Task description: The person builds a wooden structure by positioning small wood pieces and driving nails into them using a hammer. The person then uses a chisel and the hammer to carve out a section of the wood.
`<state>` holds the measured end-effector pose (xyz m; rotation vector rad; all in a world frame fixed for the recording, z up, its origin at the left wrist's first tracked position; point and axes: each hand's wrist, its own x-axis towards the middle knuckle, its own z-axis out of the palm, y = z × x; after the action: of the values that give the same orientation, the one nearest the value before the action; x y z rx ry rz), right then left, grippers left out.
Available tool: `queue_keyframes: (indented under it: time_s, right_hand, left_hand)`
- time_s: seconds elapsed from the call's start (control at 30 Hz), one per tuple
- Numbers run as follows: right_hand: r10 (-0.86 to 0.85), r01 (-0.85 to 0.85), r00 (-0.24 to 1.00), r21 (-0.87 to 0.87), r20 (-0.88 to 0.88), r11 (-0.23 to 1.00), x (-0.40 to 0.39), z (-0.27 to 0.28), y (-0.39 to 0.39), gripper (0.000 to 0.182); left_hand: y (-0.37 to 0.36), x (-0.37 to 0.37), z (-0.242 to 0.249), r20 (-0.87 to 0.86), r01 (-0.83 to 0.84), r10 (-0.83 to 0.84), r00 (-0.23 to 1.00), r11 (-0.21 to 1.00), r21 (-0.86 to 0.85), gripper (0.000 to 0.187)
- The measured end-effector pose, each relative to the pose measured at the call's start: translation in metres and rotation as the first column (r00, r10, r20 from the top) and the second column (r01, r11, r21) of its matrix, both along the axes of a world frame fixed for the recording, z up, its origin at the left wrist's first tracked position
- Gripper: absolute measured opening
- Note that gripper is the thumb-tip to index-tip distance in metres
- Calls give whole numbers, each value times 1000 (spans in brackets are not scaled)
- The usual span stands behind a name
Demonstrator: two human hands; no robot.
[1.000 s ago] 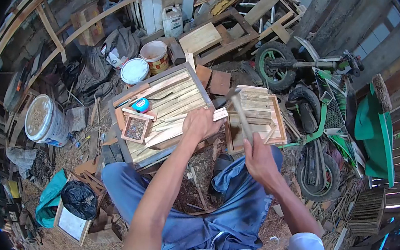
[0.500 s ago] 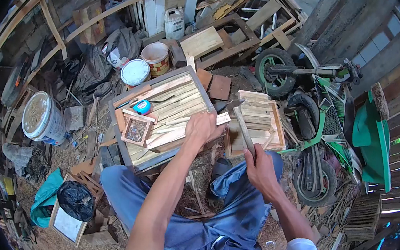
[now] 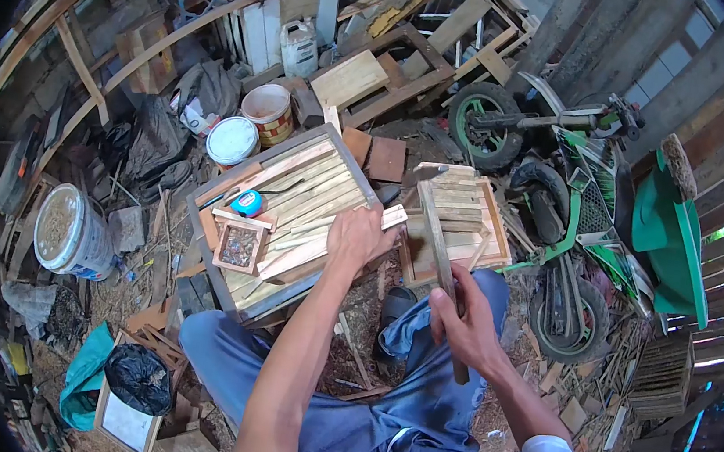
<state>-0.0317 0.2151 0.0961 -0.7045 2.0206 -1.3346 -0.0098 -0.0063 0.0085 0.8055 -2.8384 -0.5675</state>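
My left hand (image 3: 357, 238) is closed around a light wooden strip (image 3: 393, 217) near the right edge of a slatted wooden worktable (image 3: 217, 274). In my right hand (image 3: 469, 318) is a hammer (image 3: 434, 236), its head up and its handle end showing below my palm. The hammer head stays apart from the strip, up and to its right. More loose strips (image 3: 306, 251) lie beside my left hand. On the worktable sit a small wooden box (image 3: 219, 257) of what look like nails and a blue tape measure (image 3: 247, 203).
Right of the worktable stands a slatted wooden frame (image 3: 499, 218). A small green motorbike (image 3: 575, 215) is behind it at the right. Buckets (image 3: 232, 142) stand at the back left, with another bucket (image 3: 70, 235) farther left. Wood scraps and shavings cover the floor.
The hammer has turned more upright, and more of its handle shows below my right hand, which has come slightly lower. My left hand keeps its hold on the strip. The whole view has shifted slightly.
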Motion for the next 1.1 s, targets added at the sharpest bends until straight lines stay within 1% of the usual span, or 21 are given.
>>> queue_keyframes:
  time_s: [0.03, 0.07, 0.13, 0.17, 0.23, 0.27, 0.3, 0.37, 0.47, 0.5, 0.6, 0.63, 0.7, 0.77, 0.8, 0.87, 0.9, 0.97, 1.03, 1.07, 1.1]
  right_hand:
    - [7, -8, 1000, 61, 11, 998, 3, 4, 2, 31]
    - [15, -18, 1000, 123, 23, 992, 6, 7, 4, 32]
    - [97, -47, 984, 315, -146, 948, 0, 3, 6, 33]
    - [124, -64, 982, 363, -143, 930, -3, 8, 7, 32]
    - [140, -65, 967, 322, -214, 945, 4, 33, 3, 30]
    - [148, -69, 960, 307, -240, 949, 9, 37, 3, 29]
    - [132, -53, 946, 260, -295, 964, 10, 36, 2, 28]
    - [94, -32, 911, 157, -402, 987, 11, 35, 1, 25]
    - [173, -34, 897, 328, -406, 944, -7, -4, 2, 23]
    - [212, -69, 892, 343, -399, 937, -10, -5, 1, 22]
    - [184, -41, 911, 363, -369, 931, -7, 3, 0, 22]
    - [155, -30, 918, 326, -366, 945, -4, 11, -3, 22]
    - [88, 2, 930, 244, -357, 970, -1, 25, -11, 22]
    - [101, 22, 900, 275, -424, 961, -7, 10, -11, 22]
    - [109, 32, 882, 289, -459, 957, -11, 1, -11, 22]
    - [159, 20, 869, 354, -468, 935, -19, -16, -5, 21]
    - [183, 14, 863, 386, -470, 923, -20, -14, -9, 21]
    - [138, 20, 887, 333, -442, 943, -16, 2, -10, 21]
    - [89, 38, 897, 278, -432, 960, -10, 17, -13, 21]
    - [102, 32, 888, 282, -447, 959, -10, 12, -12, 21]
    - [113, 26, 878, 283, -465, 959, -12, 2, -11, 21]
  left_hand:
    - [-1, 1, -3, -51, 15, -15, 999, 1000, -16, 49]
    - [-2, 1, -6, -39, 15, -15, 999, 1000, -21, 49]
    - [-2, 0, -4, -26, 14, -15, 1000, 999, -35, 50]
    - [-1, 1, -3, -69, 10, -13, 998, 999, -38, 52]
    - [-2, 0, 2, -66, 7, -10, 998, 999, -37, 54]
    - [0, 2, 1, -55, 7, -9, 998, 1000, -30, 55]
    - [2, 1, 0, -56, 1, -3, 998, 999, -43, 55]
    - [1, 1, 0, -29, 0, 0, 1000, 1000, -16, 55]
    - [-1, 2, 0, -11, -1, 1, 1000, 1000, -13, 54]
    - [-1, 1, 0, -12, 2, -2, 1000, 1000, -15, 54]
    - [-4, -2, -8, 1, 13, -13, 1000, 1000, -18, 54]
    - [-4, -2, -7, 26, 18, -18, 1000, 1000, -24, 54]
    - [-4, -1, -6, 13, 18, -18, 1000, 1000, -8, 54]
    - [-5, -2, -7, 3, 13, -13, 1000, 1000, -14, 52]
    - [-5, -2, -7, -3, 8, -8, 1000, 1000, -11, 49]
    - [-3, -1, -3, -17, -6, 6, 1000, 1000, -1, 41]
    - [-3, -1, -2, -15, -3, 3, 1000, 1000, 1, 41]
    - [-5, 0, -2, -5, -7, 7, 1000, 1000, 9, 39]
    - [-8, -2, -10, -28, 21, -21, 999, 1000, -4, 48]
    - [-8, -2, -13, -40, 37, -37, 999, 999, -8, 53]
    - [-8, 0, -11, -46, 34, -33, 998, 999, 1, 53]
